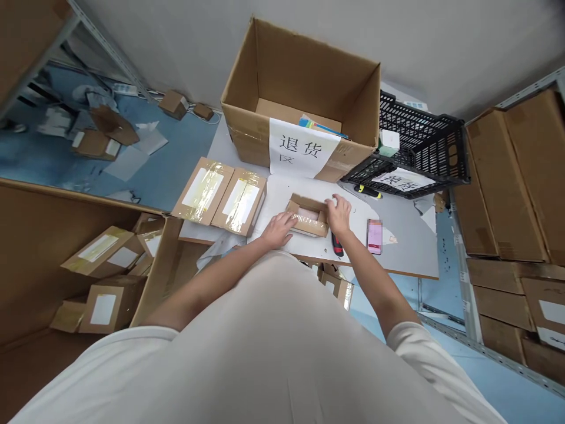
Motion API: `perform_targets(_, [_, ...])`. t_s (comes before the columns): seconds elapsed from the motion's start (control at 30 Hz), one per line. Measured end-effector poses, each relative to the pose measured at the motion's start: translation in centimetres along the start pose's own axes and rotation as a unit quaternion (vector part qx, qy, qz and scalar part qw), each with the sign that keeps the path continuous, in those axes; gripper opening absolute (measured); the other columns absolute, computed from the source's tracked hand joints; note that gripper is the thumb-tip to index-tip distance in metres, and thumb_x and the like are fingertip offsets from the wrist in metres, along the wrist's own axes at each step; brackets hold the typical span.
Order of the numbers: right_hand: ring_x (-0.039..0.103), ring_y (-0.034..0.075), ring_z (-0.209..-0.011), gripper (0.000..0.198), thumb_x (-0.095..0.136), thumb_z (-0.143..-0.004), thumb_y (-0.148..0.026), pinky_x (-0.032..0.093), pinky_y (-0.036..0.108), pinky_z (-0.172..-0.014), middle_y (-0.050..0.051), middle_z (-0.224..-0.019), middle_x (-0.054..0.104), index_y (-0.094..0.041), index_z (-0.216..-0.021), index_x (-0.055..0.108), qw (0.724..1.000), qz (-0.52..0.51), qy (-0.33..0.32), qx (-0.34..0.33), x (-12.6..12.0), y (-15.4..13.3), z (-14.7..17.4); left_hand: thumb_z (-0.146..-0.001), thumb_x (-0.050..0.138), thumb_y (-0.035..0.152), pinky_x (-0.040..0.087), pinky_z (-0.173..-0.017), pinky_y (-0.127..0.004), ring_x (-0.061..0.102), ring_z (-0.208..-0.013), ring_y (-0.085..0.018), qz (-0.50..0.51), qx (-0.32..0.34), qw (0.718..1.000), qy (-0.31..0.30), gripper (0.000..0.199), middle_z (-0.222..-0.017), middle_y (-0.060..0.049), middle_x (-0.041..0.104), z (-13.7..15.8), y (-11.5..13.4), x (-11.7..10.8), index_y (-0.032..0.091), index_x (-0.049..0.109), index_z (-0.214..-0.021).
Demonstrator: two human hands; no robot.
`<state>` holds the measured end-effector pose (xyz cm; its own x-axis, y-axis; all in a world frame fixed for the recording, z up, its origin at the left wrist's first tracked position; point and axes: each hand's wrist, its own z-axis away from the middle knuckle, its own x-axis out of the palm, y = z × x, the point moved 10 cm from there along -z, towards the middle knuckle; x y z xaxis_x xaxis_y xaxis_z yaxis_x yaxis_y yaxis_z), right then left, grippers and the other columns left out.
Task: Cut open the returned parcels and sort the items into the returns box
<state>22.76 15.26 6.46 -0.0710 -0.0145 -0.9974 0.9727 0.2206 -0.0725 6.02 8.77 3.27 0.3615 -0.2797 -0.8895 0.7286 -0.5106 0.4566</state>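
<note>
A small open cardboard box (309, 225) with clear tape along its near side stands on the white table in front of me. Something pale pink lies inside it, too indistinct to name. My left hand (279, 229) grips the left end of this box, fingers over its edge. At the right end, my right hand (339, 214) has its fingers bent around the edge of a flap. A red and black box cutter (337, 244) lies just below my right hand. Further right rests a phone (374, 237) with a pink screen.
Two taped cardboard boxes (203, 191) stand left on the table (408, 253). Behind is a large open carton (247, 138) with a paper sign, beside a black plastic crate (424, 141). A yellow and black cutter (368, 191) lies before the crate. Stacked cartons (507, 188) fill the right shelf.
</note>
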Motion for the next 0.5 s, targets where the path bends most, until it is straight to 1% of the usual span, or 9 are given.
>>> perform_targets(0.07, [0.043, 0.027, -0.116, 0.033, 0.035, -0.095, -0.020, 0.027, 0.042, -0.098, 0.015, -0.129, 0.052, -0.019, -0.121, 0.056, 0.992, -0.009, -0.057, -0.112, 0.9, -2.4, 2.4, -0.074, 0.064, 0.027, 0.033, -0.105, -0.046, 0.036, -0.132, -0.033, -0.013, -0.018, 1.000, 0.000, 0.067, -0.145, -0.015, 0.039, -1.0, -1.3, -1.0, 0.017, 0.041, -0.136])
perform_targets(0.1, [0.045, 0.027, -0.112, 0.033, 0.039, -0.094, -0.025, 0.028, 0.041, -0.097, 0.015, -0.124, 0.055, -0.018, -0.122, 0.055, 0.984, -0.018, -0.092, -0.155, 1.4, -3.3, 3.5, -0.071, 0.067, 0.026, 0.032, -0.106, -0.046, 0.036, -0.132, -0.033, -0.019, -0.020, 1.000, -0.010, 0.072, -0.144, -0.015, 0.040, -1.6, -1.9, -1.3, 0.017, 0.040, -0.137])
perform_targets(0.13, [0.046, 0.028, -0.109, 0.037, 0.045, -0.093, -0.031, 0.029, 0.040, -0.095, 0.015, -0.121, 0.056, -0.015, -0.125, 0.053, 0.977, -0.025, -0.117, -0.177, 1.8, -3.8, 4.4, -0.068, 0.070, 0.025, 0.032, -0.106, -0.046, 0.037, -0.132, -0.033, -0.022, -0.016, 0.999, -0.026, 0.075, -0.143, -0.016, 0.041, -2.1, -2.4, -1.4, 0.016, 0.040, -0.137])
perform_targets(0.2, [0.047, 0.029, -0.108, 0.051, 0.054, -0.088, -0.036, 0.030, 0.040, -0.094, 0.017, -0.118, 0.057, -0.011, -0.132, 0.046, 0.977, -0.027, -0.131, -0.165, 2.2, -3.7, 5.3, -0.066, 0.072, 0.022, 0.035, -0.105, -0.043, 0.040, -0.130, -0.032, -0.019, 0.008, 0.998, -0.065, 0.077, -0.143, -0.016, 0.042, -3.0, -3.1, -1.3, 0.016, 0.040, -0.136])
perform_targets(0.23, [0.047, 0.029, -0.107, 0.053, 0.055, -0.087, -0.034, 0.030, 0.040, -0.093, 0.017, -0.117, 0.057, -0.010, -0.132, 0.045, 0.981, -0.022, -0.125, -0.144, 2.3, -3.4, 5.4, -0.066, 0.072, 0.021, 0.037, -0.104, -0.041, 0.042, -0.129, -0.030, -0.015, 0.023, 0.996, -0.082, 0.077, -0.143, -0.016, 0.042, -3.3, -3.3, -1.2, 0.016, 0.040, -0.136])
perform_targets(0.27, [0.048, 0.028, -0.105, 0.047, 0.054, -0.088, -0.029, 0.030, 0.039, -0.092, 0.016, -0.114, 0.059, -0.010, -0.130, 0.048, 0.985, -0.014, -0.117, -0.123, 2.4, -3.1, 5.6, -0.067, 0.071, 0.021, 0.039, -0.103, -0.039, 0.044, -0.128, -0.029, -0.010, 0.036, 0.995, -0.094, 0.075, -0.143, -0.015, 0.042, -3.5, -3.5, -1.0, 0.016, 0.040, -0.135])
perform_targets(0.33, [0.051, 0.026, -0.098, 0.029, 0.046, -0.090, -0.017, 0.032, 0.037, -0.089, 0.014, -0.103, 0.062, -0.013, -0.115, 0.058, 0.990, 0.004, -0.101, -0.098, 2.6, -2.8, 6.4, -0.070, 0.068, 0.019, 0.041, -0.101, -0.036, 0.047, -0.127, -0.027, -0.009, 0.041, 0.994, -0.103, 0.069, -0.142, -0.014, 0.042, -3.9, -4.1, -1.0, 0.016, 0.042, -0.134])
perform_targets(0.4, [0.053, 0.024, -0.093, 0.028, 0.038, -0.090, -0.010, 0.033, 0.036, -0.088, 0.012, -0.098, 0.064, -0.016, -0.100, 0.064, 0.991, 0.014, -0.084, -0.105, 2.8, -3.2, 7.7, -0.073, 0.062, 0.017, 0.041, -0.100, -0.035, 0.050, -0.123, -0.026, -0.021, 0.032, 0.994, -0.102, 0.060, -0.138, -0.013, 0.047, -4.2, -4.6, -1.1, 0.016, 0.046, -0.131])
perform_targets(0.5, [0.052, 0.025, -0.105, 0.024, 0.042, -0.090, -0.013, 0.033, 0.038, -0.092, 0.015, -0.115, 0.062, -0.015, -0.099, 0.064, 0.987, -0.020, -0.048, -0.149, 2.1, -4.0, 9.5, -0.075, 0.053, 0.011, 0.042, -0.098, -0.035, 0.057, -0.113, -0.024, -0.050, 0.036, 0.993, -0.102, 0.048, -0.125, -0.012, 0.057, -4.7, -4.1, -1.7, 0.016, 0.055, -0.123])
